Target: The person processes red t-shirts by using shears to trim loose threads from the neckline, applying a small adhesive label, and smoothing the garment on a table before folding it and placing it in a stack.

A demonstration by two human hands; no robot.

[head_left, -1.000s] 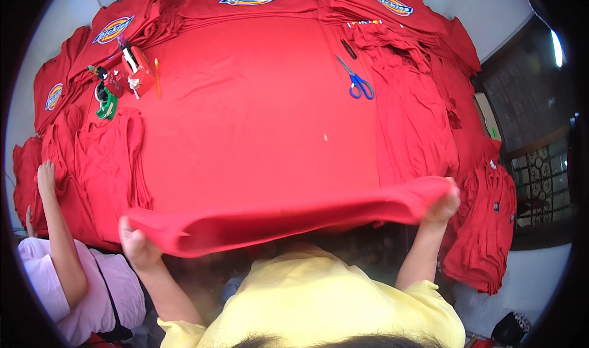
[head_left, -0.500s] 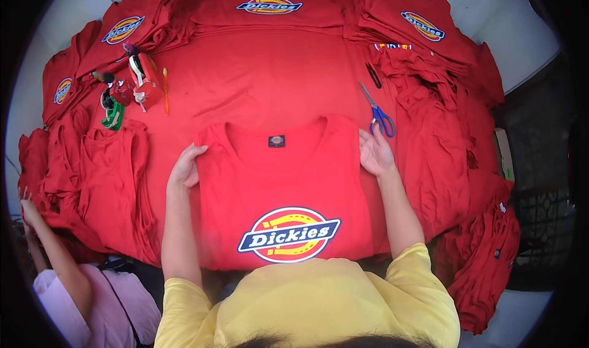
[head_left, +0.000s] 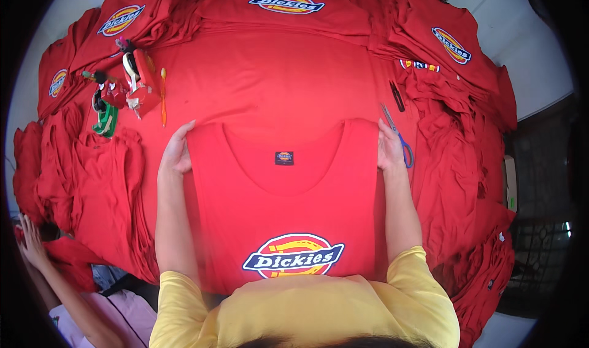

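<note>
A red tank top with a wide scooped neck, a small dark neck label and a big oval print lies spread before me, its lower end running under my chest. My left hand is closed at its left shoulder edge. At the opposite shoulder edge, my right hand has its fingers curled on the fabric. Just beyond that hand lie blue-handled scissors, partly covered by its fingers. Dark thread snips rest farther off.
A red tape dispenser, a green tape dispenser and an orange toothbrush occupy the left of the red-covered table. Piles of red shirts ring it. A co-worker's hand handles red cloth at far left.
Both my hands have moved apart, spreading the tank top wider and flatter. My right hand now overlaps the scissors in view. The co-worker's hands have moved slightly at the left edge.
</note>
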